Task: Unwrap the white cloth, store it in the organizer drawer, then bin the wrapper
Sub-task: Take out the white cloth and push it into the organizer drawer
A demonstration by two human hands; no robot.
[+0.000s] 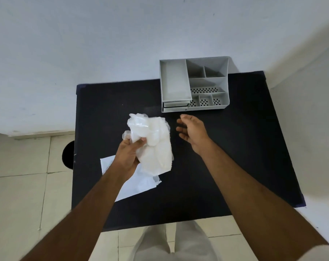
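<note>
Two bare forearms reach in from the bottom edge over pale trouser legs (pixel 171 240) and a tiled floor (pixel 18 194). The left hand (pixel 128 155) is raised above the table with its fingers (pixel 139 143) closed around a crumpled bundle: clear plastic wrapper (pixel 139 125) bunched at the top, and the white cloth (pixel 158 153) hanging below and to the right of the grip. Whether the cloth is fully out of the plastic cannot be told, since the two overlap and both look pale. The bundle hangs over the near-left part of the black table (pixel 225 157).

Beneath that hand a flat white sheet (pixel 139 187) lies on the tabletop, tilted, partly hidden by the wrist and the cloth; a scrap of clear film shows at its right corner.

The right hand (pixel 192 131) hovers just right of the bundle, apart from it, palm turned toward it, fingers loosely curled and spread, holding nothing.

Beyond the right hand, at the far edge of the table, stands the grey plastic organizer (pixel 224 91). Its left side has a long open tray on top with the organizer drawer (pixel 176 105) fronts stacked under it, seemingly pushed in; its right side is split into several open compartments, some with perforated floors. A plain white wall (pixel 103 44) rises behind the table, and a dark round shape (pixel 68 155) shows on the floor past the table's left edge.
</note>
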